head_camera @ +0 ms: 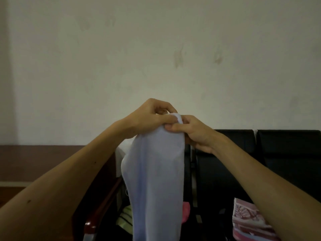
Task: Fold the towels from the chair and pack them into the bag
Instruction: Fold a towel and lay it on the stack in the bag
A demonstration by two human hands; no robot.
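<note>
This is looking like an office or waiting room. A row of black padded seats [286,153] is standing behind and to the right of the fingers [173,126], a brown wooden desk [34,162] is stretching away below-left of them, and a plain, stained wall [156,49] is rising above them.

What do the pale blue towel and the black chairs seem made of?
The pale blue towel: thin soft cloth, matte; it hangs limp in folds. The black chairs: probably leather or vinyl, smooth with faint sheen; too dark to be sure.
</note>
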